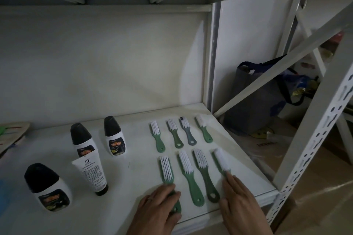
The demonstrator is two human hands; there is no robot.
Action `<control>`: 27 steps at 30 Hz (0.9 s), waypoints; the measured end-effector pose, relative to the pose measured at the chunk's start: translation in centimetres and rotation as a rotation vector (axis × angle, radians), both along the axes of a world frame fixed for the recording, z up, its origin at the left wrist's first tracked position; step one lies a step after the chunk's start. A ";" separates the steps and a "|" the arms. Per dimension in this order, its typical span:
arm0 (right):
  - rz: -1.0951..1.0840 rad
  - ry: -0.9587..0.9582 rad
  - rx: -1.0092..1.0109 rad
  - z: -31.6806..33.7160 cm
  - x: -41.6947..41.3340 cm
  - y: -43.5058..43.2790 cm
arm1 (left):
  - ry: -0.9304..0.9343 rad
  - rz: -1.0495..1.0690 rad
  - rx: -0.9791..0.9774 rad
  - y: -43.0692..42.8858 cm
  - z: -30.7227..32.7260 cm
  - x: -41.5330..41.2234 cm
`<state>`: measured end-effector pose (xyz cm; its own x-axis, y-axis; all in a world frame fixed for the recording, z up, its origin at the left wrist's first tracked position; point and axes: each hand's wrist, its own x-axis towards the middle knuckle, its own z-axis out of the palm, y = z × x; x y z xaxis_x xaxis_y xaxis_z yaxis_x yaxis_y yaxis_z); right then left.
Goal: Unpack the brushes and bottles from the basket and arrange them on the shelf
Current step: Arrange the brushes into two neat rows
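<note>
White shelf (133, 158), left hand (158, 206) curled around a green brush (169, 175), right hand (238, 196) flat, open, empty.

Little is legible. The white squeeze tube with a black cap (91, 174), standing cap-down at about seven o'clock on the white shelf board (133, 158), carries a round black logo mark above small print too blurred to make out. The three white bottles with black caps (114, 137) bear orange-and-black labels, unreadable.
</note>
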<state>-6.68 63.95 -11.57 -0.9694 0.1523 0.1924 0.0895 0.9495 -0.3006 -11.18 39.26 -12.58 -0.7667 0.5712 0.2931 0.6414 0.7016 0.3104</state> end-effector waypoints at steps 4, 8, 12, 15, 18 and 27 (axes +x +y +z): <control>0.004 -0.070 0.024 0.2 -0.2 -0.2 | 0.033 -0.011 -0.001 -0.2 0.2 0.0; 0.012 -0.035 0.040 1.1 -0.4 -0.4 | 0.068 -0.052 0.027 -1.1 1.0 1.0; 0.001 0.121 -0.125 3.7 0.5 -1.9 | -0.101 0.052 0.111 -5.1 4.4 3.4; 0.116 0.131 -0.299 6.5 0.6 -5.2 | -0.237 0.352 0.185 -11.1 6.8 4.0; 0.212 0.043 -0.490 8.4 -0.6 -9.9 | -0.275 0.717 0.266 -17.3 8.6 3.6; 0.313 -0.185 -0.646 6.9 -7.6 -24.5 | -0.394 0.811 0.633 -22.6 6.5 -0.5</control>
<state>-14.23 39.41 -4.64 -0.9939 -0.1093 -0.0125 -0.0533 0.5781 -0.8142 -11.68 16.65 -6.08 -0.9503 -0.3112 0.0072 -0.1611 0.5116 0.8440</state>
